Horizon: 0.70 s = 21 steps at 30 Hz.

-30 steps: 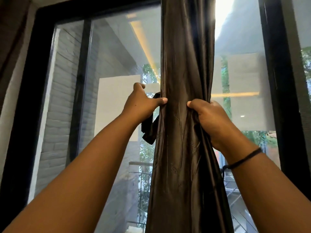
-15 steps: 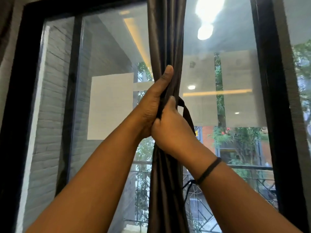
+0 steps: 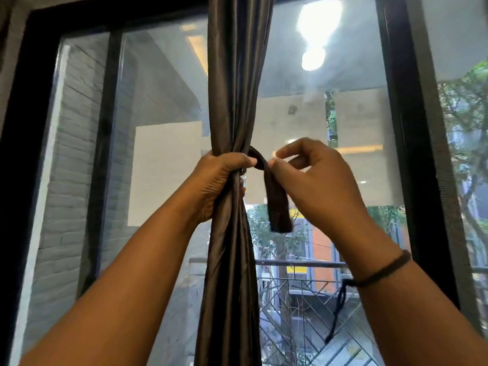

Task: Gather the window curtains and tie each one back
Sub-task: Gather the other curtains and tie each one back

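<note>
Window frame (image 3: pixel 404 154) fills the view; dark curtain (image 3: pixel 232 88) hangs thru centre, 12 to 6, bunched at mid-height. Left hand (image 3: pixel 219 183) wraps tight round the bunch. Right hand (image 3: pixel 311 178), at 3 o'clock of it, pinches the tie strap (image 3: pixel 277 204) w/ thumb + forefinger, free end dangling toward 6. Tip: keep the bunch squeezed, pull strap snug round before knotting, else folds prob slip.

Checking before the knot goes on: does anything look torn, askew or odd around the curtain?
Nothing stands out. The curtain hangs bunched in the left hand, and the right hand pinches the tie-back strap, whose loose end dangles untied. No tears visible.
</note>
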{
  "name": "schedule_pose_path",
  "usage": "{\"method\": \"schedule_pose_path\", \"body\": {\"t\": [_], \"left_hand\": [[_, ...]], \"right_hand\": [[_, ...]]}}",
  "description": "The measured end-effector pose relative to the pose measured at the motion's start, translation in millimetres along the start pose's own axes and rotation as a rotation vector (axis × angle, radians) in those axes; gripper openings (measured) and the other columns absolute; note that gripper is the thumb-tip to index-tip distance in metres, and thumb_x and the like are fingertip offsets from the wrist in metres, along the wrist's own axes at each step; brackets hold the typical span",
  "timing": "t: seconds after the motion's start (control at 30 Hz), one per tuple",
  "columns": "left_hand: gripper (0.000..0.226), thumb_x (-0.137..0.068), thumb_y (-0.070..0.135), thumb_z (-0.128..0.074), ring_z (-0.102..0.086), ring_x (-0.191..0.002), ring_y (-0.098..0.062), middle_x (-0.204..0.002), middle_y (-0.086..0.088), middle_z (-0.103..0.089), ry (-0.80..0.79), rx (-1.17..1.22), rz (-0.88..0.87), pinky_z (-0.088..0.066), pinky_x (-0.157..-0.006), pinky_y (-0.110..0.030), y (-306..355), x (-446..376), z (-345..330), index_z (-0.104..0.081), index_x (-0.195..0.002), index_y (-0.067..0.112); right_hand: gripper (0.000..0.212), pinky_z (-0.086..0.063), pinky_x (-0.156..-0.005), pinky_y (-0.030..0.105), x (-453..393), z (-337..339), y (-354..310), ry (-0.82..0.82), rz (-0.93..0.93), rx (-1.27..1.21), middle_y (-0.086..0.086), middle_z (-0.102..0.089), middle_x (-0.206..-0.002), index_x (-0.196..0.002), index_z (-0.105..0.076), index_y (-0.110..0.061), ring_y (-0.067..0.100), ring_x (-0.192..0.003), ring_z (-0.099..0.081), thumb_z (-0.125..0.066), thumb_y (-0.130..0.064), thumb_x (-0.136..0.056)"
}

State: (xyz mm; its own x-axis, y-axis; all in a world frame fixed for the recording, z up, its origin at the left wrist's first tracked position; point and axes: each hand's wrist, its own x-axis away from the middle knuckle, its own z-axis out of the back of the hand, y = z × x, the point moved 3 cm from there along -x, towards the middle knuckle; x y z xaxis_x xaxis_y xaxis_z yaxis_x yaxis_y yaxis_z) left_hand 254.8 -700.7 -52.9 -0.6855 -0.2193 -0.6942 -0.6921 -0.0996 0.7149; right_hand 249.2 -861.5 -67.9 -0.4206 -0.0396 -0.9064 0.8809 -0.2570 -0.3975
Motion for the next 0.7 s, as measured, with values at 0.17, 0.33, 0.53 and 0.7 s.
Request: {"method": "schedule_pose_path", "body": {"t": [0.17,0.33,0.53,0.7], "left_hand": [[0.008,-0.074,0.008,-0.063,-0.048,-0.045,-0.017,-0.061,-0.01,-0.052,-0.089,0.03,0.042,-0.047,-0.047,-0.024,1.9,7.6,-20.0,-0.063,-0.077,0.002],[0.018,-0.073,0.011,-0.064,-0.052,-0.049,-0.019,-0.058,-0.007,-0.053,-0.066,-0.076,-0.011,-0.05,-0.051,-0.026,7.3,6.6,-16.4,-0.063,-0.089,0.002],[0.054,-0.067,0.025,-0.063,-0.063,-0.082,-0.017,-0.096,0.0,-0.065,0.1,-0.466,-0.234,-0.054,-0.071,-0.032,8.0,-5.2,-5.6,-0.054,-0.12,0.015],[0.057,-0.086,0.03,-0.061,-0.059,-0.101,-0.018,-0.105,0.003,-0.056,0.011,-0.801,-0.414,-0.046,-0.071,-0.022,0.7,4.6,-16.8,-0.03,-0.13,0.013]], "right_hand": [[0.059,-0.046,-0.084,0.034,-13.6,-16.8,1.4,-0.17,-0.074,0.218,0.007,-0.052,-0.127,-0.134,-0.037,-0.028,0.03,-0.107,-0.056,-0.061,-0.028,-0.079],[0.022,-0.042,-0.068,0.028,-31.5,-14.2,-7.0,-0.085,-0.023,0.185,0.005,-0.058,-0.092,-0.1,-0.062,-0.018,0.028,-0.085,-0.055,-0.05,-0.012,-0.083],[0.018,-0.028,-0.05,0.029,-33.0,-9.9,-19.3,-0.237,0.011,0.316,0.005,-0.055,-0.082,-0.069,-0.053,-0.011,0.02,-0.065,-0.045,-0.044,-0.022,-0.081],[0.053,-0.024,-0.044,0.027,-34.4,-18.2,-25.7,-0.094,-0.032,0.2,0.001,-0.033,-0.053,-0.067,-0.047,-0.01,0.017,-0.048,-0.038,-0.066,-0.059,-0.071]]}}
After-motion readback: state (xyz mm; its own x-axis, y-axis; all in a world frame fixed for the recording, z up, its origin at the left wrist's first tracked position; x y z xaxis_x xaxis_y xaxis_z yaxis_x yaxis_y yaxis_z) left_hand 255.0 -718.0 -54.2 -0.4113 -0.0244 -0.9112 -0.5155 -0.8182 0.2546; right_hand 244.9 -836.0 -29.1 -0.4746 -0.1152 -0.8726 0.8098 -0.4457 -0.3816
